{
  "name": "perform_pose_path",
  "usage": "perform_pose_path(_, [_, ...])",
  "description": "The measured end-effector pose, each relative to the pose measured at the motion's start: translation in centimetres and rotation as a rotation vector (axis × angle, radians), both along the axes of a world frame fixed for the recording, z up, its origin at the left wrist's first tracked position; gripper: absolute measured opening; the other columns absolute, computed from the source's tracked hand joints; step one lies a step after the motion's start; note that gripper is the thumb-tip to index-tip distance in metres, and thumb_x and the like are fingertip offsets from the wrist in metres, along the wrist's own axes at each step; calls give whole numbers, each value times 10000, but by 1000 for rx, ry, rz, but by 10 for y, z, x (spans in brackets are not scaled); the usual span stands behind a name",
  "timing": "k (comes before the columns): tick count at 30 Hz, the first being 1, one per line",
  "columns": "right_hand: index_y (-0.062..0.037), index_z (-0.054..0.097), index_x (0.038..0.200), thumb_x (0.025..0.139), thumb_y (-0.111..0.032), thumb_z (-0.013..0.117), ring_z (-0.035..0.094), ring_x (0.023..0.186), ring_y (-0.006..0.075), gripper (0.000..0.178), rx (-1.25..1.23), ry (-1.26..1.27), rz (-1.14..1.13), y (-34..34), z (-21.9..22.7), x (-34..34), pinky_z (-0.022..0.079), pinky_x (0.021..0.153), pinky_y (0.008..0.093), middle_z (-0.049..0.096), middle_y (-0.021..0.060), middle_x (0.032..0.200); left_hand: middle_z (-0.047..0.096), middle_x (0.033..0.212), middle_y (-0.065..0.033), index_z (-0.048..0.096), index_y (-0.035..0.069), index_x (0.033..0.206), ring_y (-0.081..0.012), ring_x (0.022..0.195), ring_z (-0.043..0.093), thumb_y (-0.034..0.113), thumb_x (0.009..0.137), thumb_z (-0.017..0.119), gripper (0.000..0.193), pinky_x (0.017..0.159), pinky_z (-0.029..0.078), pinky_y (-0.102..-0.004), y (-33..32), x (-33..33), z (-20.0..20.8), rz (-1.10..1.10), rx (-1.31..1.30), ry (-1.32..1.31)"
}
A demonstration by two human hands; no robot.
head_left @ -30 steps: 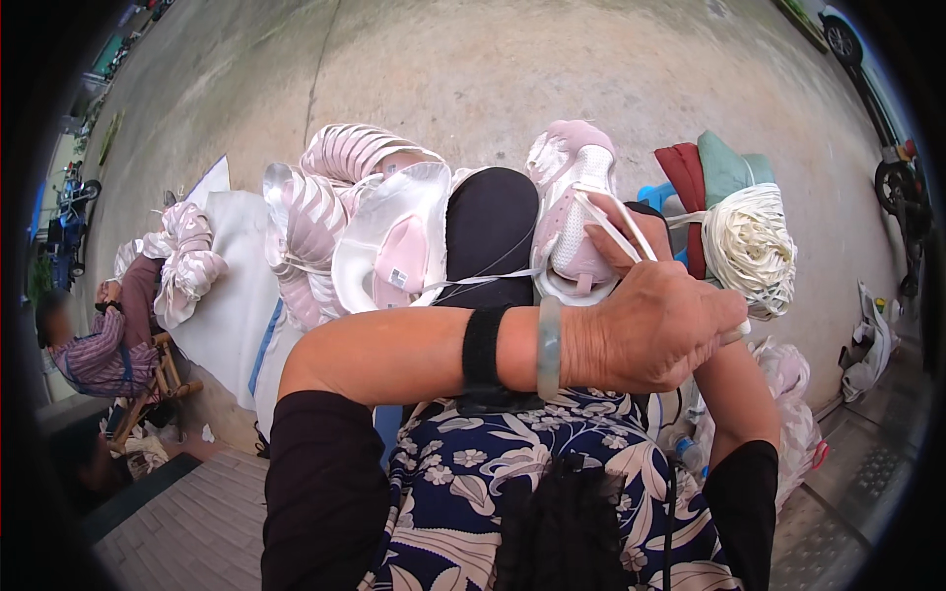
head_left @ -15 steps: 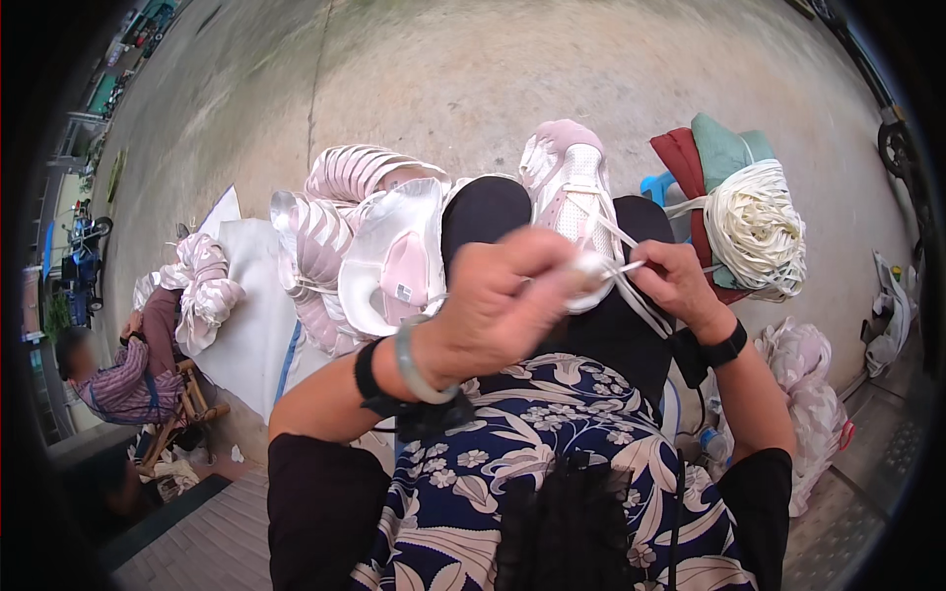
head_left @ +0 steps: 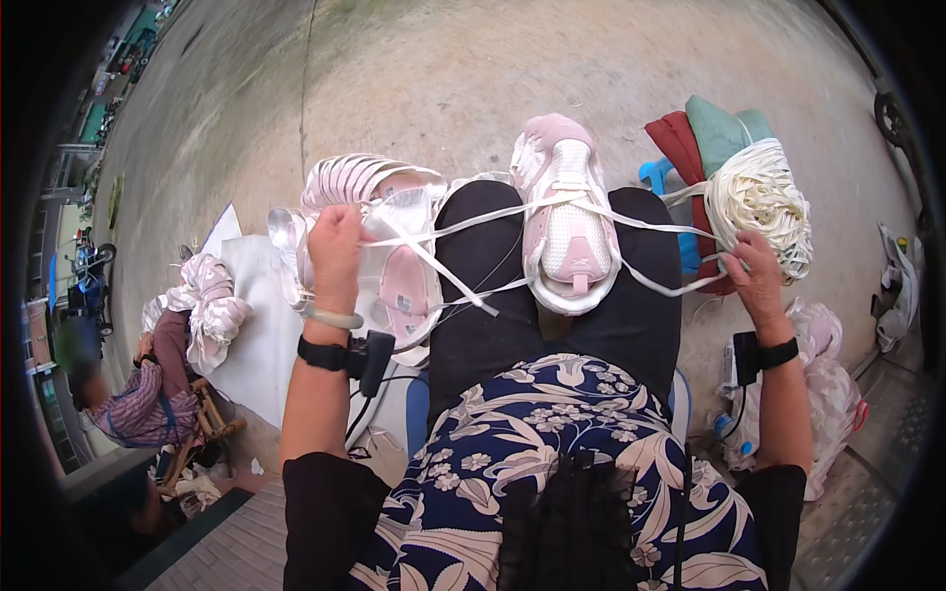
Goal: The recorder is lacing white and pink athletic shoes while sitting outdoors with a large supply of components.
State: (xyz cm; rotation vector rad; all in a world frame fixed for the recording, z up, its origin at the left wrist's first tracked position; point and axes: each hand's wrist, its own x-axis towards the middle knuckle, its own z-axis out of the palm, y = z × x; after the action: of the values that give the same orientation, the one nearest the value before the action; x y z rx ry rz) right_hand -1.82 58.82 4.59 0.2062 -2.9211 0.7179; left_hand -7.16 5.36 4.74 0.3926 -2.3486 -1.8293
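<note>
A pink and white shoe upper (head_left: 579, 258) lies across my lap between my black-trousered knees, toe pointing away. White shoelaces (head_left: 471, 221) run out from its eyelets to both sides. My left hand (head_left: 338, 246) is closed on one lace, drawn out over the left knee, with a loose lace end hanging below it. Off to the right, my right hand (head_left: 757, 271) pinches the other lace beside the bundle of cream laces. Both laces are spread wide, the right one sagging in a loop near the knee.
Stacked pink and white shoe uppers (head_left: 370, 182) sit left of my knees, by a white sheet (head_left: 251, 295). At right are a cream lace bundle (head_left: 764, 207), red and green cloth (head_left: 724, 148) and wrapped pink-white bundles (head_left: 813, 394). A seated person (head_left: 148, 399) is at far left.
My hands, close together over the heel end of the shoe before, have moved far apart to left and right, drawing the laces out sideways. The shoe stays on my lap.
</note>
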Motion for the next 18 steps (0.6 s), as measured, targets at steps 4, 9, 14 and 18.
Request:
perform_pose_path(4, [-30,593,932,699,-26,632,545,929,315,236,-184,116,116,-61,-5,-14,438,807,372,567,136,1018,587,766,-118,571,33,958,-231,655,575,132,767,637,225,604,463,-329,83,-4,25,-171,-560,283])
perform_pose_path(9, [-49,545,1077,705,5,602,549,912,293,381,-79,192,349,-119,-3,-35,434,835,378,579,116,983,579,898,-126,533,30,1060,-299,873,535,52,714,544,347,787,395,-405,151,-8,24,-599,-819,645])
perform_pose_path(14, [-63,548,988,735,-33,604,523,667,290,261,-109,167,403,-117,6,-37,409,618,381,545,97,757,582,799,-118,489,25,1129,-305,739,569,16,776,497,354,723,432,-419,154,-10,20,-768,-849,443])
perform_pose_path(18, [-66,553,979,728,-97,652,494,610,256,272,76,195,411,-73,21,-25,369,557,361,518,74,709,615,818,-160,538,33,1073,-332,722,599,64,777,570,299,616,480,-364,124,-8,35,-763,-742,387])
